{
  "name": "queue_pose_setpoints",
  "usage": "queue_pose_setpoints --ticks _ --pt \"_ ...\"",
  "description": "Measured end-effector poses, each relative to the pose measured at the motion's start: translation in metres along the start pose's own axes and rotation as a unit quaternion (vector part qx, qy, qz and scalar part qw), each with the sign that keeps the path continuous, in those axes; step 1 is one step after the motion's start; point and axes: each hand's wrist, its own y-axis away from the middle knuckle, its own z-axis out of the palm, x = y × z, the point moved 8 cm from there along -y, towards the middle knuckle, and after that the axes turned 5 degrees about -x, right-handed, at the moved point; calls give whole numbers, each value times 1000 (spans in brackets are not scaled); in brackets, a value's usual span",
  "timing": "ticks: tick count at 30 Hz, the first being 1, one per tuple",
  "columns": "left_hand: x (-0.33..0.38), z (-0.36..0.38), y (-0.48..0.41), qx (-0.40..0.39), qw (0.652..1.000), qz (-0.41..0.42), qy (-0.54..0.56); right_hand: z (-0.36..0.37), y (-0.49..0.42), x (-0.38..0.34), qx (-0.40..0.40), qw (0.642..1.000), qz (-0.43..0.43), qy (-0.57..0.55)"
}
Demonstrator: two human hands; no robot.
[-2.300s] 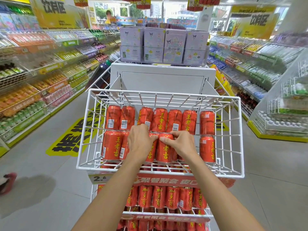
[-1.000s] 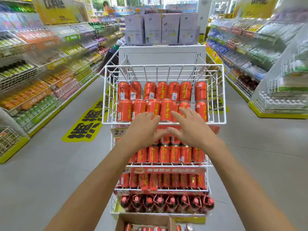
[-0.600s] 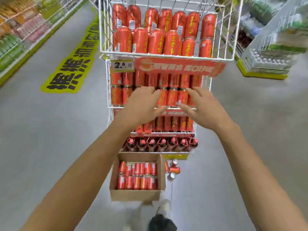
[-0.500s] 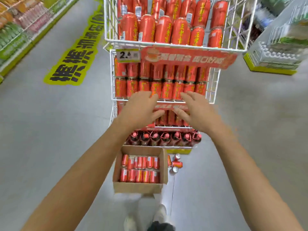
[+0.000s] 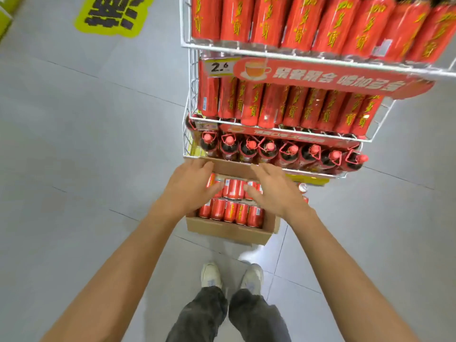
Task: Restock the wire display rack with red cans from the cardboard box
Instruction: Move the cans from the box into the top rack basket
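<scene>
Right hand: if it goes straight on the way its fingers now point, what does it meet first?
Probably the far row of red cans in the cardboard box: the right hand has open fingers pointing down at them, but depth is unclear.

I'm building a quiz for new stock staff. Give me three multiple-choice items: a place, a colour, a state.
1. Where is the cardboard box?
A. On the floor before the wire rack.
B. On the rack's top shelf.
C. In the person's arms.

2. What colour are the caps of the dark bottles on the lowest shelf?
A. Green.
B. White.
C. Red.

3. How are the left hand and right hand?
A. Each grips a can.
B. Both open above the box's red cans.
C. Both rest on the bottles.

Answers: 1 A, it sits on the floor near the shoes; 2 C, every cap shows red; 3 B, neither hand holds anything.
</scene>
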Motion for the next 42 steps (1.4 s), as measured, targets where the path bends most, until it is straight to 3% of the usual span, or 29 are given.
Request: queue_pose_setpoints --ticks 11,19,27,36,42 --pt "-87 288 -171 -40 997 -44 56 263 -194 113 -19 999 33 -35" --pt "-146 430 -292 -43 991 -70 106 383 -320 162 3 995 70 -75" --pt "-179 495 -339 -39 978 -125 163 433 -360 179 32 975 126 -181" --pt "-177 505 -353 19 968 -220 122 445 -365 189 61 939 159 -299" --pt "-178 506 -346 64 952 -242 176 450 -361 194 68 915 180 -354"
